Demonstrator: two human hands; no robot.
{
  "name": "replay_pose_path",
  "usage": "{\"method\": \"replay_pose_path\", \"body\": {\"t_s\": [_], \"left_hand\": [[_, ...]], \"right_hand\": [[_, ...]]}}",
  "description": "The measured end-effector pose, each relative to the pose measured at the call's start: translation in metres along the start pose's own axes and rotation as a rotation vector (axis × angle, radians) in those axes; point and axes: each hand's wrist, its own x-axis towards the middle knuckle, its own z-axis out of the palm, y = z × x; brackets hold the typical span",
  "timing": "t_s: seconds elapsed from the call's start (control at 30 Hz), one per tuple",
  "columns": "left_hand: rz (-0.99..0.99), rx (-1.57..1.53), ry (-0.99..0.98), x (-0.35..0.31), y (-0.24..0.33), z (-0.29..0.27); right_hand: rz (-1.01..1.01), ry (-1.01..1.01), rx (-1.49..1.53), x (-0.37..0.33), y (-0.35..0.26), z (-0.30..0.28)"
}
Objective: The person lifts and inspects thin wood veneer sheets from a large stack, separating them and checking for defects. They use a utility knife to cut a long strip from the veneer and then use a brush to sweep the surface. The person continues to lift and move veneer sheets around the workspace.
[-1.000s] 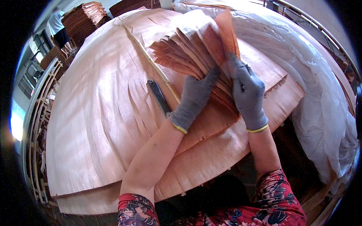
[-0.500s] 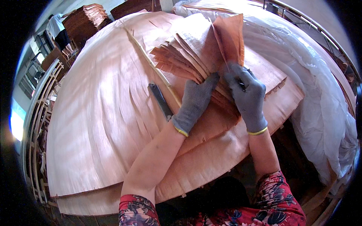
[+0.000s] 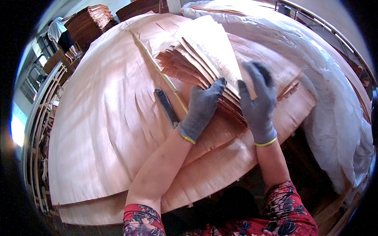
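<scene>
A fanned bundle of thin wood veneer sheets (image 3: 210,47), pale on top and reddish at the side edges, rests on a wide pile of veneer (image 3: 98,118). My left hand (image 3: 202,104), in a grey knitted glove, grips the bundle's near left edge, its thumb on top. Just right of the bundle is my gloved right hand (image 3: 258,106), with thumb and fingers apart and nothing seen between them; its fingertips are smeared by motion. Left of my left hand lies a dark, flat, bar-like tool (image 3: 167,108). Beside that runs a thin wooden stick (image 3: 151,59).
Crumpled clear plastic sheeting (image 3: 330,86) drapes over another pile on the right. A slatted rack (image 3: 37,137) stands along the left. At the far left a person (image 3: 60,33) is beside a tall stack of brown sheets (image 3: 88,23).
The reddish sheet raised at my right hand no longer stands up; a pale face now tops the bundle. My right hand has opened. The left keeps its grip.
</scene>
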Motion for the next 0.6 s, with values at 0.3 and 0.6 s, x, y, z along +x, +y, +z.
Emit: {"method": "replay_pose_path", "body": {"t_s": [0.3,0.6], "left_hand": [[0.009,-0.046,-0.031,0.003,-0.007,-0.002],[0.084,0.068,-0.039,0.004,-0.009,-0.004]], "right_hand": [[0.372,-0.222,0.340,-0.005,0.003,0.005],[0.458,-0.243,0.416,-0.006,0.009,0.004]]}}
